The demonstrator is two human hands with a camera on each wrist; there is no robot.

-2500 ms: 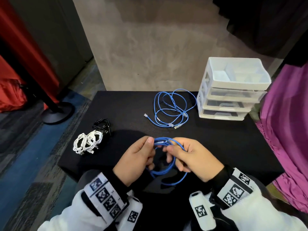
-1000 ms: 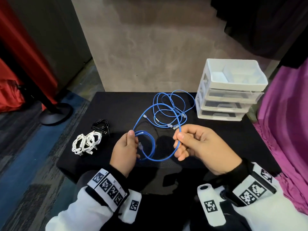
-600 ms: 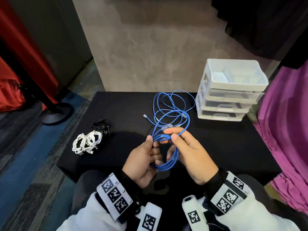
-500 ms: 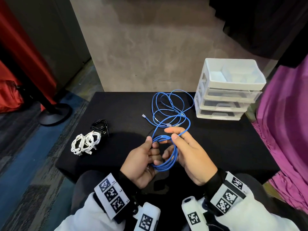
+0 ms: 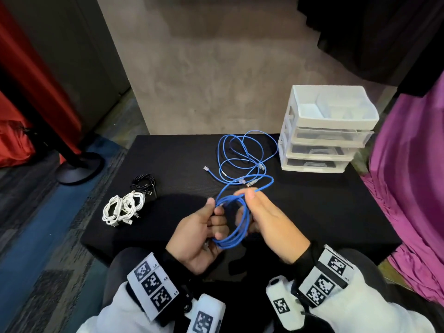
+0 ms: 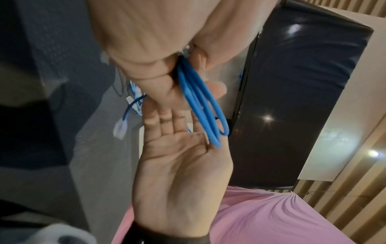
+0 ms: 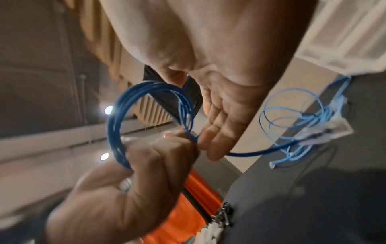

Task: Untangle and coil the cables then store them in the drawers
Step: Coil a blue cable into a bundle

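The blue cable [image 5: 236, 227] is thin and glossy, wound into several loops, held above the front of the black table [image 5: 312, 212]. The left hand [image 5: 199, 236] grips one side of the coil w/ curled fingers and thumb; the right hand [image 5: 269, 224] pinches the free strand between thumb and fingertip, other fingers fairly straight. Behind the coil lies a loose blue cable tangle [image 5: 242, 159]; no. of cables in it unclear. Right of the tangle stands a white drawer unit [image 5: 324, 131]: 3 drawers, all closed, contents not readable, plus a divided top tray. Left of the coil: 2 white cable bundles [image 5: 122, 207] and 1 black bundle [image 5: 144, 186].
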